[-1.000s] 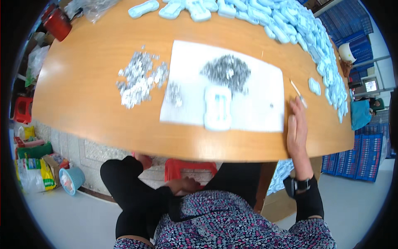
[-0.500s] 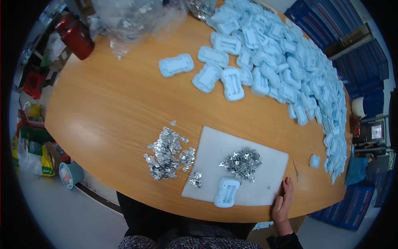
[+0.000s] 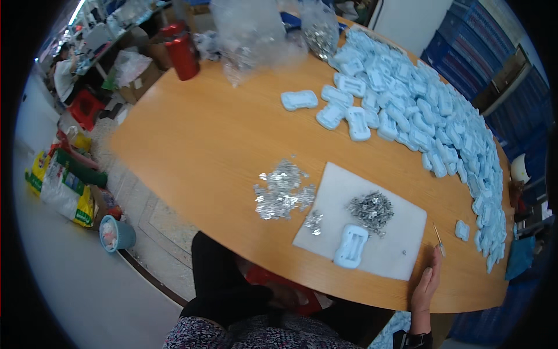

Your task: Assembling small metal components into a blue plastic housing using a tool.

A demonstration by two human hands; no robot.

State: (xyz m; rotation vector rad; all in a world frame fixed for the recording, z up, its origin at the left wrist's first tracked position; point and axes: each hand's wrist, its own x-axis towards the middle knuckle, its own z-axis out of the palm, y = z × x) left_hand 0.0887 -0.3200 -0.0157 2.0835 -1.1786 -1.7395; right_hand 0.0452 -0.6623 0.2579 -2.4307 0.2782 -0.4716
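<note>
Head view: the right hand (image 3: 426,285) rests at the table's near edge, fingers extended and held together, clamped on nothing. Its fingertips lie close to a thin tool with a pale handle (image 3: 442,250); whether they touch cannot be told. The left hand (image 3: 283,295) is low by the lap, in shadow, and its grip cannot be made out. Just left of the right hand lies a white mat (image 3: 392,256), bearing a light-blue plastic casing (image 3: 351,246) near its front edge, a dark-silver heap of small metal pieces (image 3: 372,212) behind the casing, and a small cluster (image 3: 314,223) at the left. Beyond the mat's left side, shiny flat pieces (image 3: 283,192) are spread on the wooden table (image 3: 192,131). Farther out, many light-blue casings (image 3: 444,125) pile along the far right side.
</note>
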